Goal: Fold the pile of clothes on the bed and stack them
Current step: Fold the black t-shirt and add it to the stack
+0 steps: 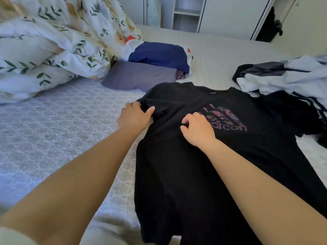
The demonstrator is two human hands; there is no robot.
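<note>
A black T-shirt (221, 156) with a pink and purple logo lies front up and spread out on the bed (62, 124). My left hand (135, 116) pinches the shirt's left sleeve edge between thumb and fingers. My right hand (196, 127) rests on the chest of the shirt, just left of the logo, its fingers curled into the cloth. An unfolded pile of white, grey and black clothes (286, 76) lies at the right. Behind the shirt sit a folded grey garment (139, 76) and a folded navy garment (159, 54).
A crumpled duvet (53, 41) with a leaf print fills the back left of the bed. White wardrobes and shelves (187, 15) stand beyond the far edge. Patterned bedsheet lies bare to the left of the shirt.
</note>
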